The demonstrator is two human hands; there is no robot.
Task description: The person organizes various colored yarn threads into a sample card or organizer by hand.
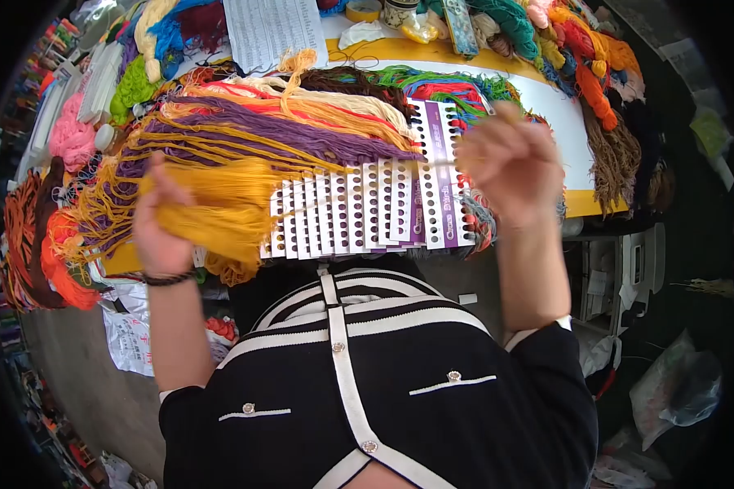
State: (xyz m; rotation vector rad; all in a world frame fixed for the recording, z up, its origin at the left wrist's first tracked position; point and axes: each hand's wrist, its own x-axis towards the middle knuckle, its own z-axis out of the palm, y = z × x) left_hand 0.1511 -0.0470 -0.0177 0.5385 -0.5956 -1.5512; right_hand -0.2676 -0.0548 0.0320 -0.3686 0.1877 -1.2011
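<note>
My left hand [165, 222] is closed around a thick bundle of golden-yellow embroidery thread [230, 196], whose loose ends hang down by the table's front edge. Off to the right, my right hand [510, 167] is raised and blurred, its fingers pinched together on a thin strand that stretches across from the bundle. Below that strand, white cards with punched holes [334, 213] lie overlapped in a row. Larger purple-and-white thread cards [444, 204] sit nearest my right hand. Purple thread [302, 134] spreads behind the cards, with yellow strands lying over it.
Orange and cream threads [334, 104] and green thread [465, 79] lie farther back. A printed sheet [275, 33], a tape roll [363, 10] and many coloured skeins line the far edge. Orange skeins [597, 94] hang at the right, and plastic bags [677, 387] rest on the floor.
</note>
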